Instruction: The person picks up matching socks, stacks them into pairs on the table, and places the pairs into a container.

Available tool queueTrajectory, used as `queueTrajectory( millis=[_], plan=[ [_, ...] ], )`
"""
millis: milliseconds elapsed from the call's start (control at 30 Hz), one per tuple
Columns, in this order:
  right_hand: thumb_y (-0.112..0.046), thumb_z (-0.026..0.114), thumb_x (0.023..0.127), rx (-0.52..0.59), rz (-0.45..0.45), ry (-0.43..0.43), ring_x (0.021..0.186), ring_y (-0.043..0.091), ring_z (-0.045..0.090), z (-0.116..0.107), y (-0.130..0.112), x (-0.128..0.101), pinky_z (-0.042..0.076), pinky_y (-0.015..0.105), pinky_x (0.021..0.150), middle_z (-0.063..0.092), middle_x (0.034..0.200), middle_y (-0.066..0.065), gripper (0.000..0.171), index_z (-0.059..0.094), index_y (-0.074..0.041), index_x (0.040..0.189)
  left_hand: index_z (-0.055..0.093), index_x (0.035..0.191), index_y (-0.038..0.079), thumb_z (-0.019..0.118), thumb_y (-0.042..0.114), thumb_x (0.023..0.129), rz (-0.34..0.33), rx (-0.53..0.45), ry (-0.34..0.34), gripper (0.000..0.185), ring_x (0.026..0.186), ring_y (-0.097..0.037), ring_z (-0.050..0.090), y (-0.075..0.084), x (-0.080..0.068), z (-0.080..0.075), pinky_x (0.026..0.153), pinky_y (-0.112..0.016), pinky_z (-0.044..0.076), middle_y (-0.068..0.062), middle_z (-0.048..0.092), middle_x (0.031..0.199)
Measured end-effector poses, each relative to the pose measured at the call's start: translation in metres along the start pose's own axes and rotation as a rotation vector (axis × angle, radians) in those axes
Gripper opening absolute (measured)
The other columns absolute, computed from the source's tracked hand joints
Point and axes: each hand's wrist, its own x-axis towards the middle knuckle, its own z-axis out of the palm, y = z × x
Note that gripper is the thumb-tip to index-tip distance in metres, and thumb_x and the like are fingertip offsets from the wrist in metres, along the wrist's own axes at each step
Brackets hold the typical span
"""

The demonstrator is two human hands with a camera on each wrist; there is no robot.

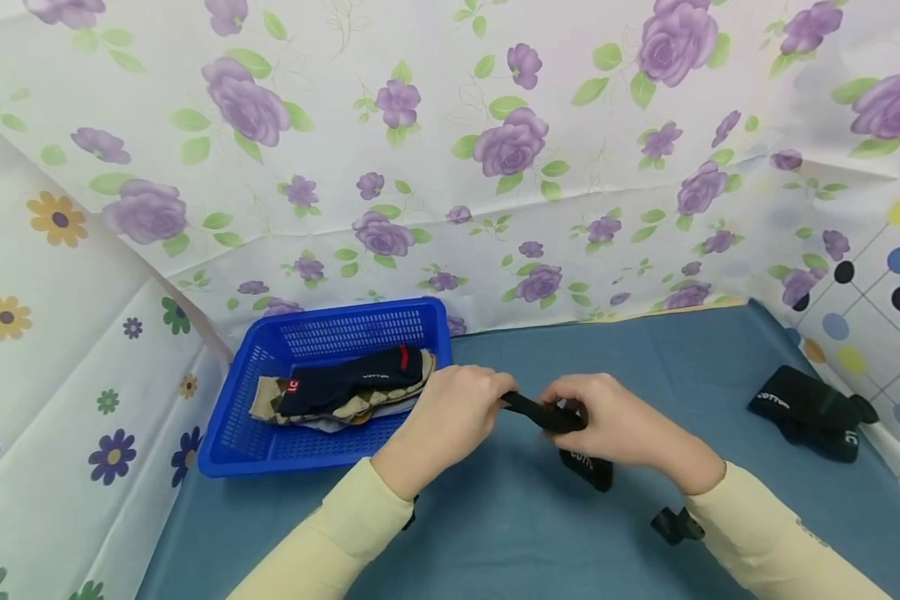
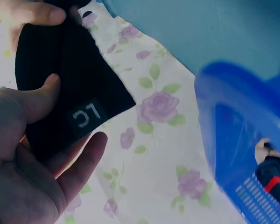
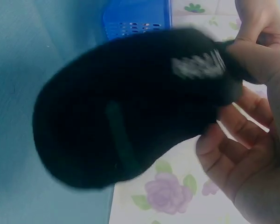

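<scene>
A black sock with white lettering is stretched between both hands above the table, to the right of the basket. My left hand pinches its cuff end; in the left wrist view the thumb lies on the cloth beside a white "LC" mark. Farther along the sock, my right hand holds it between thumb and fingers. The rounded foot part hangs from the right hand, blurred in the right wrist view. Whether one sock or a pair is held, I cannot tell.
At the left stands a blue plastic basket holding a navy sock over beige patterned ones. Black socks lie at the table's right edge. A small dark object is beside the right sleeve. Flowered sheets wall the table.
</scene>
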Motion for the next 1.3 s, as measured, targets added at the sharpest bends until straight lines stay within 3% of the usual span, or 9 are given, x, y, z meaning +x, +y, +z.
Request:
queueTrajectory(
  millis=[267, 467, 600, 667, 867, 1100, 1300],
  plan=[
    [-0.011, 0.057, 0.086, -0.055, 0.134, -0.023, 0.049, 0.007, 0.050, -0.003, 0.008, 0.000, 0.043, 0.026, 0.049, 0.064, 0.081, -0.006, 0.025, 0.062, -0.028, 0.104, 0.068, 0.093, 0.024, 0.060, 0.031, 0.091, -0.057, 0.001, -0.030, 0.010, 0.064, -0.006, 0.060, -0.008, 0.002, -0.011, 0.055, -0.022, 0.050, 0.009, 0.068, 0.080],
    [-0.016, 0.056, 0.090, -0.108, 0.197, -0.016, 0.046, 0.006, 0.046, -0.014, 0.016, -0.005, 0.041, 0.025, 0.050, 0.068, 0.095, 0.002, 0.030, 0.060, -0.019, 0.120, 0.066, 0.091, 0.024, 0.060, 0.032, 0.091, -0.126, -0.052, -0.075, 0.011, 0.061, -0.004, 0.055, -0.015, 0.001, -0.017, 0.054, -0.022, 0.048, 0.009, 0.067, 0.080],
    [-0.016, 0.062, 0.089, -0.138, 0.218, 0.000, 0.062, 0.002, 0.057, -0.023, 0.023, -0.006, 0.045, 0.023, 0.053, 0.068, 0.086, -0.004, 0.020, 0.066, -0.023, 0.106, 0.069, 0.091, 0.021, 0.062, 0.026, 0.090, -0.186, -0.136, -0.076, 0.009, 0.062, -0.004, 0.054, -0.020, 0.000, -0.019, 0.065, -0.024, 0.049, 0.008, 0.067, 0.079],
    [-0.015, 0.066, 0.086, -0.146, 0.224, -0.007, 0.074, 0.002, 0.061, -0.026, 0.027, -0.007, 0.048, 0.023, 0.058, 0.068, 0.091, -0.007, 0.016, 0.067, -0.025, 0.099, 0.071, 0.091, 0.021, 0.063, 0.024, 0.089, -0.213, -0.158, -0.071, 0.008, 0.064, -0.005, 0.053, -0.023, -0.002, -0.019, 0.069, -0.026, 0.047, 0.008, 0.068, 0.079],
    [-0.018, 0.073, 0.081, -0.082, 0.292, -0.064, 0.073, 0.006, 0.063, -0.032, 0.041, -0.016, 0.050, 0.027, 0.062, 0.067, 0.080, -0.008, 0.009, 0.067, -0.022, 0.085, 0.073, 0.093, 0.020, 0.066, 0.020, 0.087, -0.237, -0.186, -0.083, 0.009, 0.073, -0.010, 0.054, -0.025, -0.004, -0.018, 0.075, -0.029, 0.045, 0.007, 0.070, 0.085],
    [-0.007, 0.075, 0.073, -0.028, 0.292, -0.003, 0.090, 0.015, 0.064, -0.034, 0.056, -0.025, 0.046, 0.027, 0.060, 0.067, 0.086, -0.009, 0.019, 0.061, -0.019, 0.067, 0.071, 0.098, 0.016, 0.064, 0.011, 0.088, -0.348, -0.293, -0.067, 0.013, 0.075, -0.008, 0.057, -0.023, -0.003, -0.013, 0.064, -0.021, 0.050, 0.003, 0.070, 0.089],
    [0.001, 0.069, 0.073, 0.023, 0.260, 0.086, 0.100, 0.022, 0.064, -0.040, 0.060, -0.025, 0.041, 0.027, 0.061, 0.070, 0.094, -0.005, 0.024, 0.050, -0.013, 0.067, 0.074, 0.096, 0.017, 0.057, -0.002, 0.087, -0.348, -0.264, -0.061, 0.027, 0.087, -0.013, 0.065, -0.019, 0.000, -0.005, 0.092, -0.040, 0.049, 0.003, 0.072, 0.094]
  ],
)
